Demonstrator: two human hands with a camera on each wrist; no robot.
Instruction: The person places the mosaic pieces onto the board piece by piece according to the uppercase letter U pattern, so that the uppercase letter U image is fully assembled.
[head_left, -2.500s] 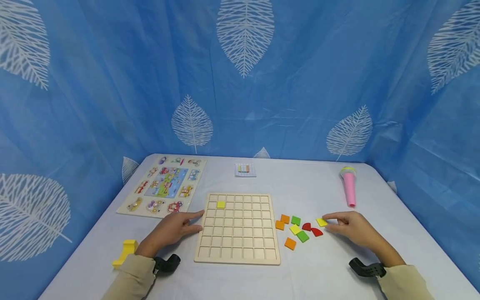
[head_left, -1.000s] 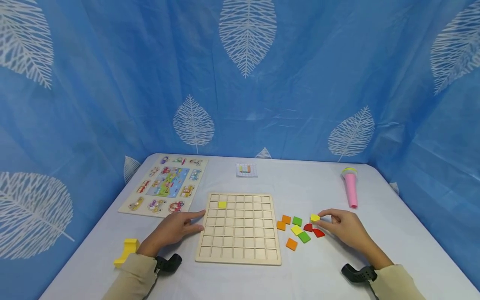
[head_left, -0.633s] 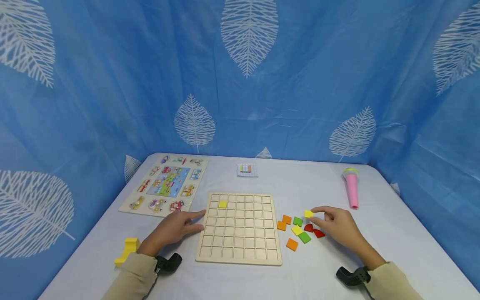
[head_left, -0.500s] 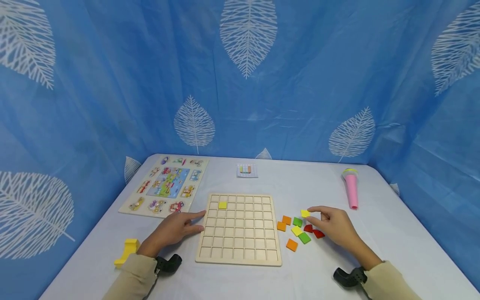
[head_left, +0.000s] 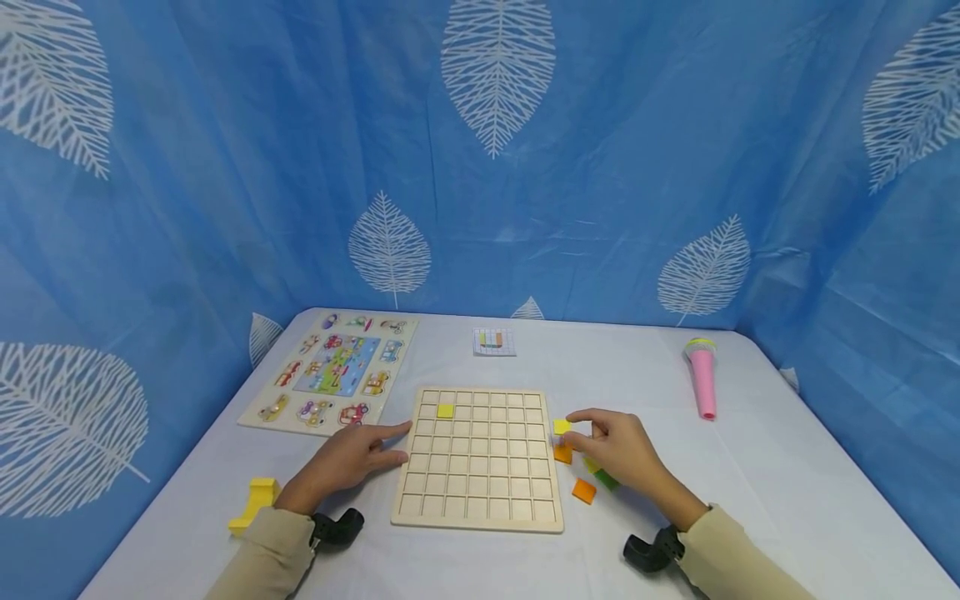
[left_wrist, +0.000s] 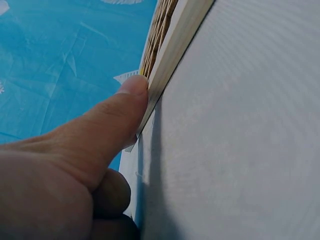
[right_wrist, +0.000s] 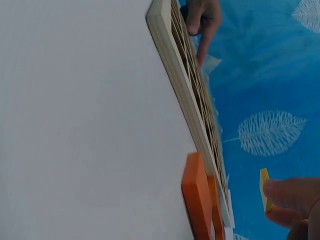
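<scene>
My right hand (head_left: 618,446) pinches a yellow square tile (head_left: 562,427) between thumb and forefinger, held just off the right edge of a wooden grid board (head_left: 477,527). The right wrist view shows this yellow tile (right_wrist: 265,190) raised clear of the table. Thumb and index finger of my left hand (head_left: 348,457) touch the board's left edge; the left wrist view has the thumb (left_wrist: 107,122) against its side. One yellow tile (head_left: 446,411) lies in a cell of the second row. Beneath my right hand are orange tiles (head_left: 584,491) and a green tile (head_left: 606,478), partly covered.
A picture puzzle board (head_left: 330,371) lies at the back left, and a small pattern card (head_left: 493,342) behind the grid board. At the far right rests a pink toy microphone (head_left: 702,379). A yellow curved block (head_left: 257,504) stands beside my left forearm.
My right hand has picked up the yellow tile and carried it left, over the loose tiles to the board's right edge. The red pieces are now hidden. My left hand has stayed put.
</scene>
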